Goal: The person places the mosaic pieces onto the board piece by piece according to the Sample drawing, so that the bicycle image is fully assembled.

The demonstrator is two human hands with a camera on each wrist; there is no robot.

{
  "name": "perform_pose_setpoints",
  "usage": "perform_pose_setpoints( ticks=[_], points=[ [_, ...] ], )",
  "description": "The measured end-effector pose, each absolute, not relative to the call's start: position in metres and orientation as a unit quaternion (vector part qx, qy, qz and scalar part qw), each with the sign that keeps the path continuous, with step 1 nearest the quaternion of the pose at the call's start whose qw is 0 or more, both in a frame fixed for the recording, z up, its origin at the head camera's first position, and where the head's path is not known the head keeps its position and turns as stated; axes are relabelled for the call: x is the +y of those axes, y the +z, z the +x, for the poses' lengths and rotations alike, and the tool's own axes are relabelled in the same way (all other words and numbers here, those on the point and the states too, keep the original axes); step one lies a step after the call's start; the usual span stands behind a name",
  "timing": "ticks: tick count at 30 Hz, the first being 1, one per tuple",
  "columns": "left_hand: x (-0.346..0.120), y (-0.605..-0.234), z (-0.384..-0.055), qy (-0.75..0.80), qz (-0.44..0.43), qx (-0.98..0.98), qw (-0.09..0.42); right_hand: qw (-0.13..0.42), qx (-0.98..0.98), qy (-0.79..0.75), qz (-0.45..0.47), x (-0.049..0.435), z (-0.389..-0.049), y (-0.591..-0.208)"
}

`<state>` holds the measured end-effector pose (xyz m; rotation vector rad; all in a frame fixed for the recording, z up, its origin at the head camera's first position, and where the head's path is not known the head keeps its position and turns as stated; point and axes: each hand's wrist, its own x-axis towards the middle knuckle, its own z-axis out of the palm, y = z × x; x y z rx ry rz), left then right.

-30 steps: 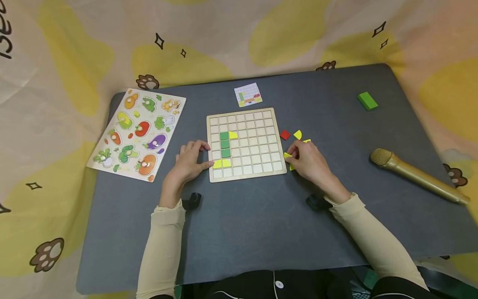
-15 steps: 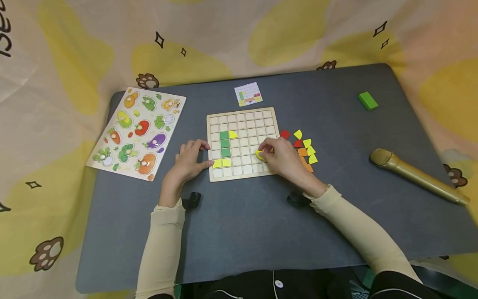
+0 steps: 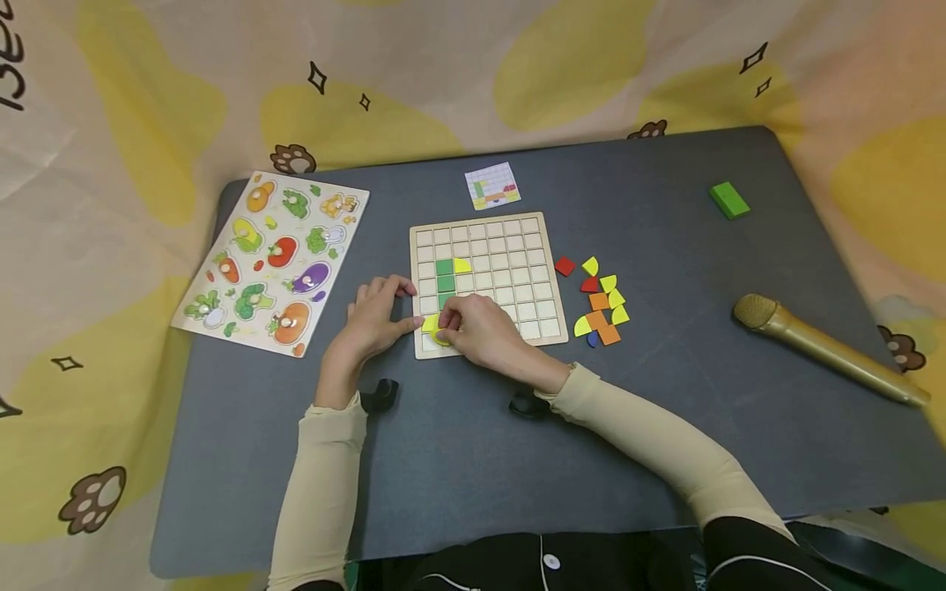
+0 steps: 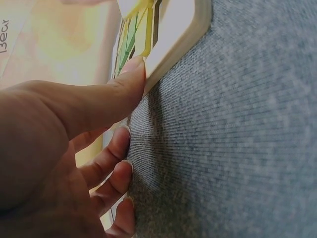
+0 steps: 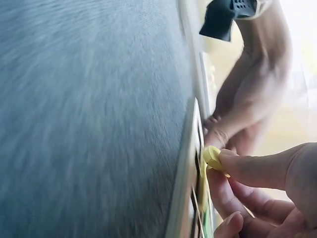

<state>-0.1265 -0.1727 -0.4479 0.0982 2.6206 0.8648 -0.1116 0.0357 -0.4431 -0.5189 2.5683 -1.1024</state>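
Note:
A wooden grid board [image 3: 517, 338] lies on the table with green squares [image 3: 445, 283] and yellow pieces [image 3: 461, 265] set in its left columns. My right hand [image 3: 484, 330] is over the board's lower left, where thumb and index finger pinch a small yellow piece [image 5: 212, 157]. In the head view this piece is largely hidden by the fingers. At the board's left edge my left hand [image 3: 373, 318] rests with fingers spread. Its thumb [image 4: 126, 87] presses on the wooden rim, and its other fingers are loosely bent near the tabletop.
Right of the board lie loose yellow, red, orange and blue pieces [image 3: 598, 301]. A printed pattern card [image 3: 493, 187] is behind it. A vegetable puzzle board [image 3: 269, 267] is at the left; a green block [image 3: 729, 200] and a gold microphone [image 3: 828, 349] are at the right.
My right hand has taken a yellow piece from the loose pile and carried it left across the board to its lower left area. My left hand has stayed at the board's edge.

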Motion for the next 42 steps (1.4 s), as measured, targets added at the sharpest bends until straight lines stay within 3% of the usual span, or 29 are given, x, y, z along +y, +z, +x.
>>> perform_pose_setpoints(
  ticks=[24,42],
  points=[
    [-0.173,-0.452,-0.127,0.311,0.034,0.931,0.186,0.127,0.917,-0.332,-0.18,0.024,-0.113,-0.449],
    [-0.172,-0.451,-0.125,0.319,0.028,0.929,0.184,0.084,0.919,-0.357,-0.147,0.152,-0.097,-0.45]
  ],
)
